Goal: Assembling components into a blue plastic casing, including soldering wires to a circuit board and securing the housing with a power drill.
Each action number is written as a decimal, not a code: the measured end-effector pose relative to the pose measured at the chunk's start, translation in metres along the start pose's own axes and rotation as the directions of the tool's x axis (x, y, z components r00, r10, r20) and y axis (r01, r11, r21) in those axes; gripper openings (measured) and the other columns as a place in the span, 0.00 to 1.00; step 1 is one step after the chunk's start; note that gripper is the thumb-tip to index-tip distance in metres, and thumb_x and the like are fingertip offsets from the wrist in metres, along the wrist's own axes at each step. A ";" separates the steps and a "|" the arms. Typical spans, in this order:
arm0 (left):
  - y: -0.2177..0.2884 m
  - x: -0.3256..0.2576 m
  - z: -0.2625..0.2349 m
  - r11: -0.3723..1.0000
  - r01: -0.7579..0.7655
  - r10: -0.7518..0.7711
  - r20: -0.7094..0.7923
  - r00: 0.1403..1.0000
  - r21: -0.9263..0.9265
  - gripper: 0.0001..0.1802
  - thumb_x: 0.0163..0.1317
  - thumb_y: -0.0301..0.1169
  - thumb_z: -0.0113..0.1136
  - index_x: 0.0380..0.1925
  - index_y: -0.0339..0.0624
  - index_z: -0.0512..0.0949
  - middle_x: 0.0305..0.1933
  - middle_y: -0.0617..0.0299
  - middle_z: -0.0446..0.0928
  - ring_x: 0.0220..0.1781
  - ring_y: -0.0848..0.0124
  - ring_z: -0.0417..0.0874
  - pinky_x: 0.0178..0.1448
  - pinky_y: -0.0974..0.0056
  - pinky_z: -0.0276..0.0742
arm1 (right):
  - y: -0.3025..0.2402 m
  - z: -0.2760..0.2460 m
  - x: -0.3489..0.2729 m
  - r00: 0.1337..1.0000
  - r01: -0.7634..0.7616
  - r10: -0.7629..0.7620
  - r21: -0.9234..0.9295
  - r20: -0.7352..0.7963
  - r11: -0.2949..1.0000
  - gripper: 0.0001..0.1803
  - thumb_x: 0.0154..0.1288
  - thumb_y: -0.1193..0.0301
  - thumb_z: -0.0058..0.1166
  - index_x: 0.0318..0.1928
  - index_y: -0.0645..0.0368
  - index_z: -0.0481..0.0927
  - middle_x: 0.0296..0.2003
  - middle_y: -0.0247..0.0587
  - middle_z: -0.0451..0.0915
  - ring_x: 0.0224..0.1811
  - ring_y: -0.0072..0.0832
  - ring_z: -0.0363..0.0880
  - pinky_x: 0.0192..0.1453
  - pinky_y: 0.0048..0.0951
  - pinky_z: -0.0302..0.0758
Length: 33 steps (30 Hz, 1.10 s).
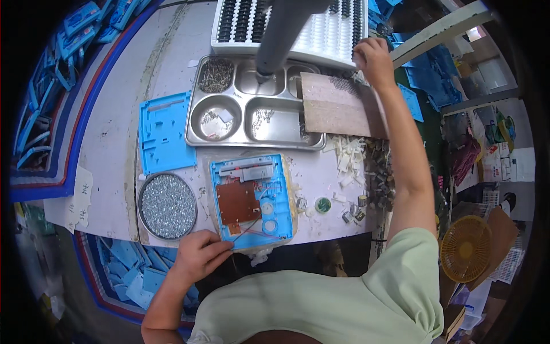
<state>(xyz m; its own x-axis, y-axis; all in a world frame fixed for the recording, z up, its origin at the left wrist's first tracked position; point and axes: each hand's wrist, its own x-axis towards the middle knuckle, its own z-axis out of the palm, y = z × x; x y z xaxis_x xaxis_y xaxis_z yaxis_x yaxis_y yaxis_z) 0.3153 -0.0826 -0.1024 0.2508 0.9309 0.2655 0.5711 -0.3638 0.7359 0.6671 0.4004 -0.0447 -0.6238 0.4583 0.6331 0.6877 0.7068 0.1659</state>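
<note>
In front of me lies a blue plastic casing (281,195), face up. It holds a brown circuit board (238,202), a grey block (256,173) and thin wires. My left hand (203,255) grips the casing's near left corner between fingers and thumb. My right arm reaches far forward. At the right end of a white ridged tray (321,54) with rows of black parts (242,23), my right hand (373,60) has its fingers pinched together. Whatever they hold is too small or hidden. A cardboard sheet (341,106) lies just below that hand.
A steel compartment tray (246,102) with small metal parts stands mid-table. Left of the casing are a round dish of tiny silvery pieces (168,205) and a blue cover (166,135). White plastic bits (346,157) litter the right side. A dark pole (278,43) hangs over the tray.
</note>
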 end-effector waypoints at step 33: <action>0.008 0.007 -0.007 0.999 0.051 -0.052 0.059 0.997 0.018 0.14 0.50 0.24 0.76 0.39 0.43 0.85 0.32 0.59 0.75 0.32 0.62 0.80 0.34 0.60 0.75 | -0.293 -0.120 -0.132 0.927 0.028 -0.309 0.782 0.213 0.623 0.18 0.46 0.71 0.73 0.41 0.51 0.87 0.42 0.30 0.85 0.51 0.41 0.76 0.59 0.45 0.71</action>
<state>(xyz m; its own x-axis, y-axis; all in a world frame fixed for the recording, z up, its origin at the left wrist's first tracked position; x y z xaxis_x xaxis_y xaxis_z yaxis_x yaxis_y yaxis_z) 0.3166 -0.0793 -0.0904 0.2663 0.9450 0.1898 0.5975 -0.3163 0.7369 0.5920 0.0680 -0.0864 -0.8699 0.3211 0.3744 0.1204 0.8744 -0.4700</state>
